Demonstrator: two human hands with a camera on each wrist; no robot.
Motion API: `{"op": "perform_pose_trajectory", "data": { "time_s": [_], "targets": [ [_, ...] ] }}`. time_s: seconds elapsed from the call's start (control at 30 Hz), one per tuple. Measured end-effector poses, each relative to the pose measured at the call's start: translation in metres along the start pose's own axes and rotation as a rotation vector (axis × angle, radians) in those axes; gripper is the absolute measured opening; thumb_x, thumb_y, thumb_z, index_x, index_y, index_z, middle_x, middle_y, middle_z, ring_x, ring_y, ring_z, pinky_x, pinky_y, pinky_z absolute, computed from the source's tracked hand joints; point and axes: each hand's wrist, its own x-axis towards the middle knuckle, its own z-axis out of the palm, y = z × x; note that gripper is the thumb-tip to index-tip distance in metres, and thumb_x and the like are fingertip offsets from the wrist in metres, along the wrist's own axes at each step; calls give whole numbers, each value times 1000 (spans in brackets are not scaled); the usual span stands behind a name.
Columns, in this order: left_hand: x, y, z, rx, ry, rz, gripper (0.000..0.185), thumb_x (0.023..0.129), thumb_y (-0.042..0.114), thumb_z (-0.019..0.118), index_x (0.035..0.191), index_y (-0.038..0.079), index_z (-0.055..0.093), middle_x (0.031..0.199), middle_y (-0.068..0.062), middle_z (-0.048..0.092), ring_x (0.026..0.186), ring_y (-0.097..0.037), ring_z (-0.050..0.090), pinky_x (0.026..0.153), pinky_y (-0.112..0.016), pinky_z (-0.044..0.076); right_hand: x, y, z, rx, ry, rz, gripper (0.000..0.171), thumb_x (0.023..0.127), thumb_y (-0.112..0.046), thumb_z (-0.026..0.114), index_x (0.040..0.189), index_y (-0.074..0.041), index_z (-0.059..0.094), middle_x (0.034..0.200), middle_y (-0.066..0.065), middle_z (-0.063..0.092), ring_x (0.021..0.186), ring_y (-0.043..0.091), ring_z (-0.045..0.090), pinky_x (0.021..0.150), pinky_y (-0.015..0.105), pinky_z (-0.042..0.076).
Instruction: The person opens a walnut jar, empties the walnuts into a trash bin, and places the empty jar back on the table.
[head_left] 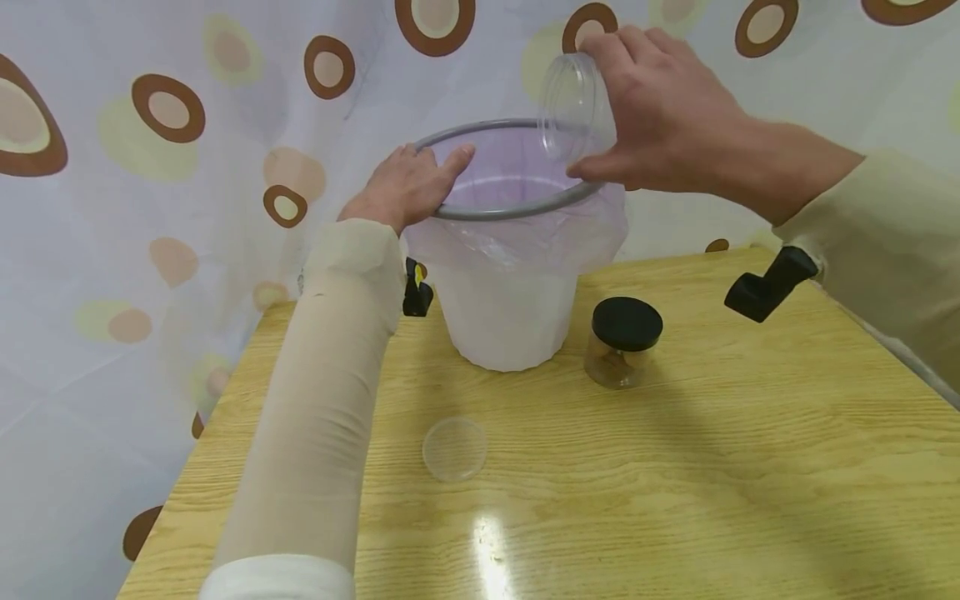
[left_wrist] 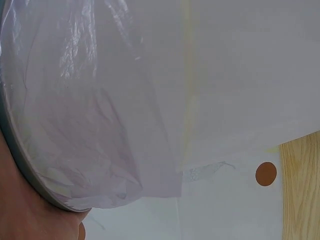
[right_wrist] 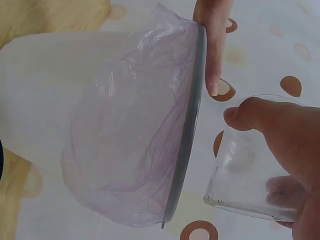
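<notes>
My right hand (head_left: 667,117) grips a clear plastic jar (head_left: 572,108) above the right side of the trash can, its open mouth tipped sideways over the opening. A few dark specks cling inside the clear jar (right_wrist: 245,170) in the right wrist view. My left hand (head_left: 408,185) holds the left side of the grey rim (head_left: 502,212) of a white trash can (head_left: 506,312), thumb over the opening. A translucent lilac bag (head_left: 525,242) lines the can and hangs over its outside. The can's inner bottom is hidden.
On the wooden table (head_left: 712,467), a clear jar with a black lid (head_left: 627,325) stands right of the can, something brown inside. A round clear lid (head_left: 454,449) lies flat nearer me. Behind hangs a white curtain (head_left: 112,250) with brown and beige ovals.
</notes>
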Motion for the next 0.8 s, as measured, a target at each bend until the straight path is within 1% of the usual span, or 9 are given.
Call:
{"op": "perform_pose_trajectory", "data": {
  "time_s": [0.13, 0.23, 0.33, 0.43, 0.57, 0.67, 0.8],
  "targets": [
    [-1, 1, 1, 9, 10, 6, 91, 99, 66, 8, 156, -4, 17, 165, -18, 14, 155, -30, 9, 126, -39, 7, -7, -2, -4, 91, -20, 25, 101, 77, -31, 84, 154, -3, 24, 149, 26, 38, 135, 44, 35, 111, 58, 34],
    [-1, 1, 0, 8, 8, 7, 91, 99, 66, 8, 156, -4, 18, 165, -18, 14, 154, -30, 9, 126, -40, 8, -13, -3, -7, 166, -21, 31, 99, 75, -31, 84, 152, -2, 28, 150, 24, 39, 135, 43, 36, 110, 57, 35],
    [0, 1, 0, 13, 4, 9, 91, 99, 66, 7, 156, -4, 18, 165, -18, 15, 154, -30, 10, 126, -40, 8, -19, -5, -7, 238, -16, 21, 97, 74, -30, 85, 150, -3, 31, 148, 21, 42, 131, 40, 39, 107, 57, 37],
    [-1, 0, -1, 13, -3, 7, 91, 99, 66, 6, 156, -4, 17, 165, -18, 14, 154, -30, 9, 126, -40, 7, -25, -10, -7, 286, -10, 4, 95, 73, -29, 86, 148, -4, 34, 140, 19, 48, 124, 37, 44, 101, 54, 41],
    [-1, -1, -2, 8, -8, 1, 92, 98, 67, 7, 156, -4, 15, 166, -18, 11, 155, -30, 7, 126, -40, 7, -34, -17, -8, 343, -29, 0, 91, 73, -29, 87, 145, -6, 37, 132, 14, 53, 113, 33, 50, 93, 50, 44],
    [-2, -2, -2, 8, -11, -3, 92, 98, 67, 7, 156, -3, 14, 166, -18, 10, 155, -30, 6, 126, -40, 6, -39, -24, -8, 386, -57, 11, 89, 73, -32, 87, 144, -9, 38, 130, 10, 55, 110, 31, 53, 91, 47, 44],
    [-2, -3, -1, 1, -12, 0, 92, 98, 68, 7, 156, -3, 16, 166, -17, 12, 155, -30, 7, 126, -40, 7, -46, -31, -4, 416, -60, -2, 84, 71, -32, 89, 139, -9, 44, 125, 6, 60, 107, 25, 56, 90, 39, 42]
  ]
}}
